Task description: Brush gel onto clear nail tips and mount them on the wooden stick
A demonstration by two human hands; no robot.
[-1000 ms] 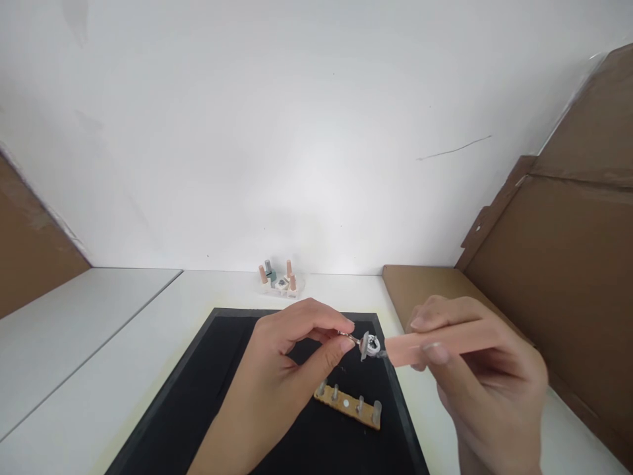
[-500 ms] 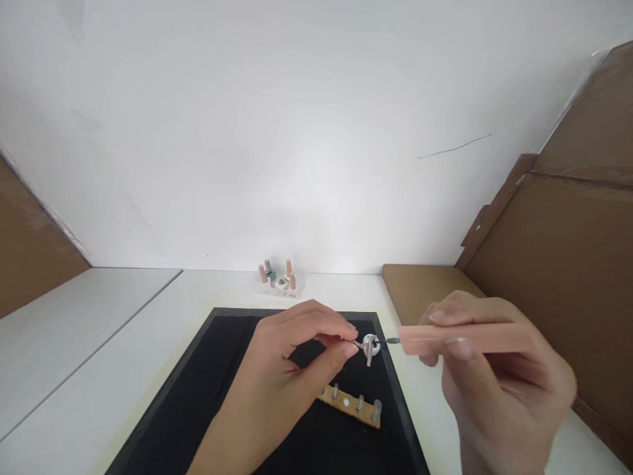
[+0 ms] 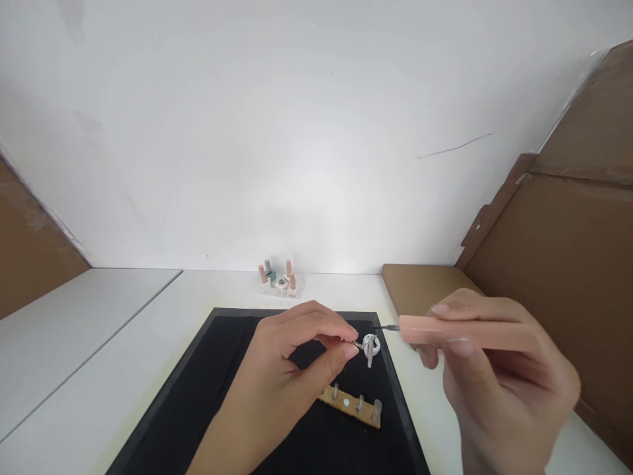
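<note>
My left hand (image 3: 297,359) pinches a thin metal holder (image 3: 358,344) between thumb and fingertips. At its far end is a small greyish, translucent false nail tip (image 3: 370,356). A round white object (image 3: 376,344) shows behind the nail tip; what it is I cannot make out. My right hand (image 3: 499,369) is closed around the long pink cap of a nail polish brush (image 3: 465,333), which lies level and points left. Its dark bristles (image 3: 383,327) are just above the nail tip, slightly apart from it.
A tan strip (image 3: 353,406) with several upright translucent nail tips lies on the black mat (image 3: 287,455). At the back, a clear tray (image 3: 274,292) holds several nail polish bottles (image 3: 291,284). Brown cardboard (image 3: 425,284) lies at right, beside a cardboard wall (image 3: 568,264).
My right hand has raised the brush slightly, so its bristles are now higher relative to the nail tip. The left hand stays almost still.
</note>
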